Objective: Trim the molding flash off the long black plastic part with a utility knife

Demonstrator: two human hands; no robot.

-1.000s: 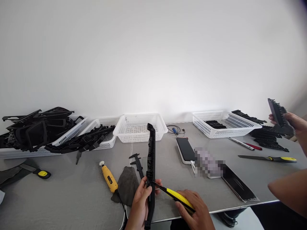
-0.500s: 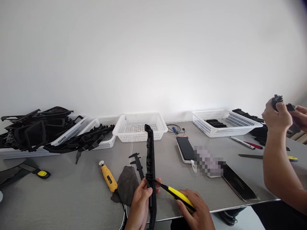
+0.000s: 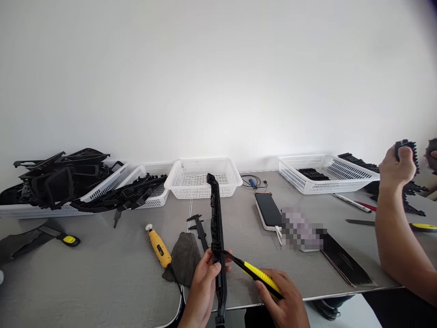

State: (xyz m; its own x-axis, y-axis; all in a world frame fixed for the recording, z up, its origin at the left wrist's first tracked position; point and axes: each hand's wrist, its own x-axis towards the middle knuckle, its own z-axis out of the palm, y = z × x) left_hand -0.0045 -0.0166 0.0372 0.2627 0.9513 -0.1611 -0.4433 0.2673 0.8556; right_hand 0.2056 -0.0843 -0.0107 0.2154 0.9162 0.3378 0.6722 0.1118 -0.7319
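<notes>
My left hand (image 3: 202,291) is wrapped round a long black plastic strip (image 3: 215,218), which stands on edge and points away from me over the grey table (image 3: 102,273). My right hand (image 3: 285,303) grips a yellow-handled knife (image 3: 259,277). Its dark blade tip touches the strip's right side just above my left thumb. Both hands sit at the table's near edge. A dark grey cloth (image 3: 184,257) and a black caliper (image 3: 200,230) lie just left of the strip.
A yellow rotary tool (image 3: 159,248) lies left of the cloth. White baskets (image 3: 203,177) line the back; those at left hold black parts (image 3: 61,180). A phone (image 3: 269,211) lies right of centre. At far right a co-worker's hand (image 3: 398,166) holds a black part.
The strip and my hands have barely shifted; the view has drifted slightly left. The co-worker's hands have moved further right and a little higher with the black part.
</notes>
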